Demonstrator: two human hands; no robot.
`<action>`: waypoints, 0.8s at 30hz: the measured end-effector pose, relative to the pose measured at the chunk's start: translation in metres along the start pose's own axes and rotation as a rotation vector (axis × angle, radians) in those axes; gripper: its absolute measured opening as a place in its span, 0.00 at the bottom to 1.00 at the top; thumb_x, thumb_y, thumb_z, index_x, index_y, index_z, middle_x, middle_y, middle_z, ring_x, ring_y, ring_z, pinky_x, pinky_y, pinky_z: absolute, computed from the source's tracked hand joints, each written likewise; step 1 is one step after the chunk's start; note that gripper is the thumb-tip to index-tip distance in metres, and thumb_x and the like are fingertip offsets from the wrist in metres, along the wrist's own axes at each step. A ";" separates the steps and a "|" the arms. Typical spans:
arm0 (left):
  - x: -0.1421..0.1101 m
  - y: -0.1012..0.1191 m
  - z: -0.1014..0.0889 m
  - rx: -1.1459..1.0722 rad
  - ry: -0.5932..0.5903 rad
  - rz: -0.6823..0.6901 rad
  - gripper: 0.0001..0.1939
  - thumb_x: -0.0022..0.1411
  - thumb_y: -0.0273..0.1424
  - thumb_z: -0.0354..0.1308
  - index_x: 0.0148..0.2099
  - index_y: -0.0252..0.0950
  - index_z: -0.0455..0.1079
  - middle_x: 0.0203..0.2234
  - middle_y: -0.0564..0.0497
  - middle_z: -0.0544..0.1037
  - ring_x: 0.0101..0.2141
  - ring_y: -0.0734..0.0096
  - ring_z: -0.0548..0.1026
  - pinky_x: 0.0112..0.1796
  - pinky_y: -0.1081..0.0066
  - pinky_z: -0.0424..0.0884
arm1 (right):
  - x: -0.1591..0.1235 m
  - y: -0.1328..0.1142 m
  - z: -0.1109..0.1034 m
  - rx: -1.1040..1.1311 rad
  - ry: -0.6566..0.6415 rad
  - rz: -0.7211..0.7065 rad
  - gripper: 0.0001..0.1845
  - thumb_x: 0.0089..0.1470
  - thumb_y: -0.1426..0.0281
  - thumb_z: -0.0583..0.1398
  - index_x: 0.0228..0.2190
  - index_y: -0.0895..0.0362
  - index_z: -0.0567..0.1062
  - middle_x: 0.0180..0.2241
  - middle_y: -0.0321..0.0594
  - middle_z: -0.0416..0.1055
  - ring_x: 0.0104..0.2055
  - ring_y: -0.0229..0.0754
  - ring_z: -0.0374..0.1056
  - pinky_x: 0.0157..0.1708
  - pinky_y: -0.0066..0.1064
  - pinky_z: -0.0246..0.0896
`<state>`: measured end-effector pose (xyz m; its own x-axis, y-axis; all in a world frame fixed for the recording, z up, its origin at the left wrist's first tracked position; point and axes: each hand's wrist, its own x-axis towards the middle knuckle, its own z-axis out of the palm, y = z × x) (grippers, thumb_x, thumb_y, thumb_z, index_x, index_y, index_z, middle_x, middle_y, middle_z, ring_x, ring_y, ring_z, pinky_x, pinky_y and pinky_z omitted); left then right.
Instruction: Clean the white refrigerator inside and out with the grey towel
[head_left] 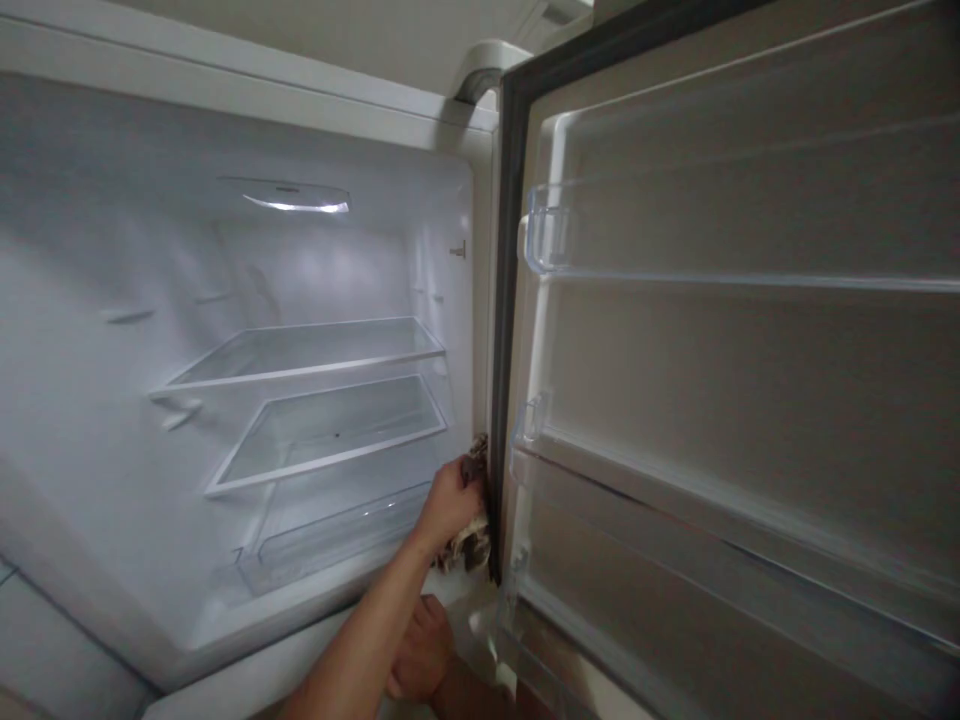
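Note:
My left hand (450,505) is closed on a crumpled, dark and pale patterned cloth (472,548). It presses the cloth to the hinge-side edge of an open fridge (484,300), close to the dark door seal (510,330). Below and partly behind my left forearm, my right hand (426,645) has its fingers curled in near the fridge's lower front edge. Whatever it may hold is hidden.
Inside the fridge are two glass shelves (337,350) (341,430), a clear drawer (337,535) and a lit lamp (300,200). To the right the open door (720,370) carries clear bins (735,282). A hinge cover (487,60) sticks up on top.

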<state>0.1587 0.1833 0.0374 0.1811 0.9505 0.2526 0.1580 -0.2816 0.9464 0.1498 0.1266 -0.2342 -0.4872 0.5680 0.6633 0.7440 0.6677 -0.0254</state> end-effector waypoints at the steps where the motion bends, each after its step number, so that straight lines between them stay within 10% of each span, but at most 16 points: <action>1: 0.009 0.014 0.000 -0.031 0.001 0.013 0.09 0.56 0.38 0.65 0.33 0.37 0.79 0.28 0.51 0.82 0.37 0.59 0.79 0.43 0.62 0.77 | -0.002 0.002 0.007 -0.014 0.061 -0.026 0.31 0.62 0.39 0.61 0.37 0.55 0.78 0.36 0.45 0.78 0.38 0.46 0.71 0.36 0.37 0.68; 9: 0.059 0.141 -0.027 -0.319 0.113 0.102 0.27 0.59 0.55 0.69 0.42 0.34 0.79 0.25 0.49 0.80 0.27 0.63 0.80 0.30 0.66 0.76 | -0.011 0.004 0.033 -0.081 0.455 -0.060 0.36 0.64 0.36 0.52 0.41 0.55 0.78 0.40 0.49 0.80 0.39 0.51 0.72 0.35 0.40 0.64; 15: 0.098 0.251 -0.037 -0.534 0.357 0.637 0.26 0.56 0.49 0.75 0.46 0.33 0.80 0.35 0.48 0.84 0.35 0.67 0.80 0.37 0.71 0.76 | 0.001 0.003 0.043 -0.071 0.649 -0.016 0.39 0.70 0.40 0.40 0.35 0.54 0.77 0.35 0.46 0.79 0.34 0.49 0.69 0.33 0.40 0.61; 18: 0.103 0.237 -0.033 -0.332 0.328 0.608 0.18 0.60 0.46 0.71 0.38 0.34 0.79 0.30 0.52 0.81 0.31 0.70 0.76 0.34 0.71 0.72 | -0.003 0.003 0.052 -0.095 0.629 -0.024 0.39 0.67 0.36 0.43 0.34 0.53 0.77 0.34 0.48 0.78 0.33 0.49 0.68 0.32 0.40 0.60; 24: 0.065 0.135 -0.020 0.098 0.365 0.460 0.01 0.55 0.30 0.63 0.31 0.38 0.74 0.28 0.52 0.76 0.32 0.64 0.74 0.36 0.68 0.70 | -0.011 0.006 0.065 -0.172 0.471 -0.041 0.43 0.56 0.27 0.48 0.32 0.52 0.76 0.32 0.49 0.76 0.32 0.51 0.69 0.30 0.39 0.59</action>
<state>0.1727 0.2093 0.1858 -0.0909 0.7069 0.7015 0.2348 -0.6693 0.7049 0.1301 0.1557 -0.2901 -0.2881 0.2374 0.9277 0.8123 0.5736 0.1055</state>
